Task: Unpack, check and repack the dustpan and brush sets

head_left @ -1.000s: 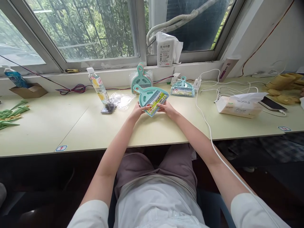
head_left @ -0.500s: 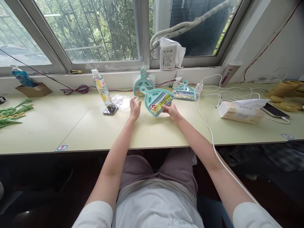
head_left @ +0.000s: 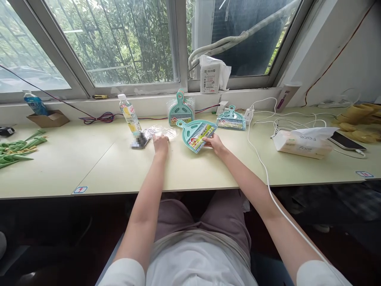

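My right hand (head_left: 214,143) grips the lower right edge of a turquoise mini dustpan (head_left: 185,133), tilted above the table. A brush with blue bristles and a printed label card (head_left: 202,134) lie in its pan. My left hand (head_left: 161,144) is at the near edge of a crumpled clear plastic bag (head_left: 170,132), fingers bent and closed on the film; the fingertips are partly hidden. Behind the held dustpan, a stack of similar dustpans (head_left: 180,108) in clear wrap leans against the wall. To the right lies another wrapped dustpan set (head_left: 231,119).
Left of my left hand are a drink bottle (head_left: 130,115) and a phone (head_left: 139,141). A white cable (head_left: 258,153) runs across the table beside my right arm. Further right are a tissue pack (head_left: 302,143) and another phone (head_left: 345,141). Green woven leaves (head_left: 19,147) lie far left.
My left hand has moved left and down from beside the dustpan onto the plastic bag, its fingers closing. My right hand still holds the dustpan, nearly in place.
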Motion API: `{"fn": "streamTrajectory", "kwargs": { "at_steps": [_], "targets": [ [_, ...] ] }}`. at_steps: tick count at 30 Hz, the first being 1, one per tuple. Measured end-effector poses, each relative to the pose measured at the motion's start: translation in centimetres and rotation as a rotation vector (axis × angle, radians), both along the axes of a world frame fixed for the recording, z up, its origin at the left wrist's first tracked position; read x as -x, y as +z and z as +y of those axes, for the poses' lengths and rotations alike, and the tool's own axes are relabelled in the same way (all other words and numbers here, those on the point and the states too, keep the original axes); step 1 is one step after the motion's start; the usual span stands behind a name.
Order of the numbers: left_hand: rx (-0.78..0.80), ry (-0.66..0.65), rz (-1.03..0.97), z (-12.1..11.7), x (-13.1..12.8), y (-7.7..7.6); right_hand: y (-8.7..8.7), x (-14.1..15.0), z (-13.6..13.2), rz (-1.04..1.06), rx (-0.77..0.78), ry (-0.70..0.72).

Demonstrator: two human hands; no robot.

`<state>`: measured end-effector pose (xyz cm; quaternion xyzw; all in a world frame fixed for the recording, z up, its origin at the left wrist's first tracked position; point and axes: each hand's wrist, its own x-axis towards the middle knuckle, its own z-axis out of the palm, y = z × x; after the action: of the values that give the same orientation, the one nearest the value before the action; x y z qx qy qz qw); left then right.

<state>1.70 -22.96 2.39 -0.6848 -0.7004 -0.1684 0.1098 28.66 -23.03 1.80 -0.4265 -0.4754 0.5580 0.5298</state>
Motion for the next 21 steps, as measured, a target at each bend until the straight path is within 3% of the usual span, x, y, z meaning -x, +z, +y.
{"fn": "streamTrajectory", "kwargs": {
  "at_steps": [4, 9, 11, 15, 21],
  "targets": [
    [-0.158, 0.048, -0.065, -0.3, 0.5, 0.4, -0.2, 0.0, 0.2, 0.005, 0.011, -0.010],
    [-0.524, 0.035, -0.376, -0.5, 0.9, 1.0, -0.1, 0.0, 0.1, 0.009, 0.025, -0.019],
    [-0.604, 0.042, -0.479, -0.5, 0.9, 1.3, 0.0, 0.0, 0.1, 0.015, 0.022, -0.020],
    [-0.489, 0.060, -0.549, -0.3, 1.2, 1.4, 0.0, -0.1, 0.0, 0.018, 0.019, -0.014],
    [-0.285, 0.204, -0.353, -0.2, 1.0, 0.7, -0.2, -0.1, 0.1, 0.006, 0.045, 0.023]
  ]
}}
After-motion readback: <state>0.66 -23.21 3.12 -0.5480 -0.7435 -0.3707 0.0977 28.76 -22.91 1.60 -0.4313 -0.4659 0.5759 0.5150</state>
